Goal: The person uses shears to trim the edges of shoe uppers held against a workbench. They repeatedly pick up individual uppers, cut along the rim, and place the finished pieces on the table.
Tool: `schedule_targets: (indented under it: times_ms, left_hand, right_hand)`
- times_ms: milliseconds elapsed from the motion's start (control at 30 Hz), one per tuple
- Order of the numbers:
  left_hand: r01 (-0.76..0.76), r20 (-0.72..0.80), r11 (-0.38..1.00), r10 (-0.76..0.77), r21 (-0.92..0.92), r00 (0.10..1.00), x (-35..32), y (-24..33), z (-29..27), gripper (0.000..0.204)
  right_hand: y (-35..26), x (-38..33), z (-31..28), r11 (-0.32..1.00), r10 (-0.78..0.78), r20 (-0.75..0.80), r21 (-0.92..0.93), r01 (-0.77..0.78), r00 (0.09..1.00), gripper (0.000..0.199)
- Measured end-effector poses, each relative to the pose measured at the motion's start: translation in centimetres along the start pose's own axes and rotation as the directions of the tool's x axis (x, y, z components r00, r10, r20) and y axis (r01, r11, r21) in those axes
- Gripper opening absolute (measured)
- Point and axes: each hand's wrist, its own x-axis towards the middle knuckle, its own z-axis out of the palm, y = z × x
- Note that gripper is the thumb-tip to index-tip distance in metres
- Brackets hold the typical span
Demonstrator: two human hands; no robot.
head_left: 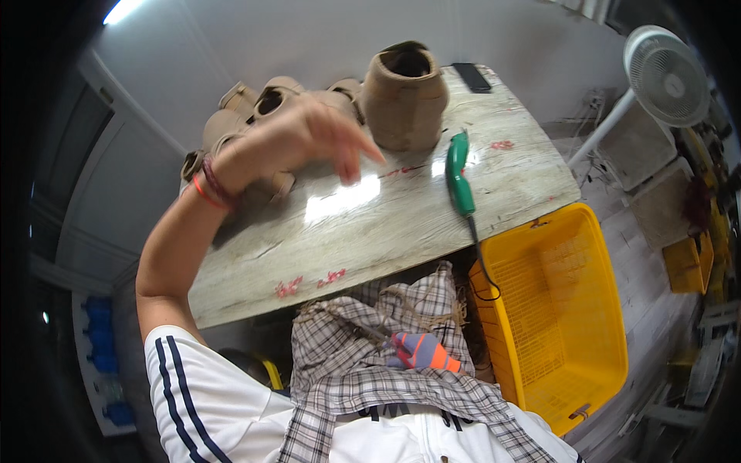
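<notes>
My left hand (pixel 328 137), bare and smeared by motion, is raised over the table with its fingers stretched out and apart. Nothing shows in it. Behind it stand several tan hollow fabric pieces (pixel 279 94), partly hidden by the arm. A larger tan hollow piece (pixel 405 100) stands upright just right of the hand, its opening on top. My right hand (pixel 424 353), in a grey and orange glove, is down at my lap against the plaid apron (pixel 332 339). Its fingers close around a small, thin metallic tool (pixel 376 333) whose kind I cannot make out.
A green corded electric hand tool (pixel 460 174) lies on the pale wood-look table (pixel 401 224), its cord hanging over the edge. A black phone (pixel 472 77) lies at the far corner. A yellow plastic basket (pixel 610 309) stands right of the table, and a white fan (pixel 668 77) beyond.
</notes>
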Motion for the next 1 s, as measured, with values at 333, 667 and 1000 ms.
schedule_targets:
  times_ms: [333, 667, 1000]
  left_hand:
    - [0.544, -0.715, 0.473, 0.352, 0.693, 0.605, -13.0, -12.5, 0.7, 0.021]
    - [0.646, -0.805, 0.503, 0.492, 0.574, 0.332, -21.1, -15.7, -7.8, 0.019]
    - [-0.774, -0.888, 0.451, -0.331, -0.445, 0.319, -29.3, -9.4, 14.6, 0.057]
  right_hand:
    - [-3.3, -0.1, -0.8, 0.976, 0.18, 0.112, -0.146, -0.163, 0.977, 0.046]
    - [-2.6, -0.1, -0.8, 0.968, 0.216, 0.165, -0.162, -0.189, 0.963, 0.05]
    - [-3.7, 0.8, -2.2, 0.97, 0.105, -0.013, 0.222, -0.1, 0.994, 0.04]
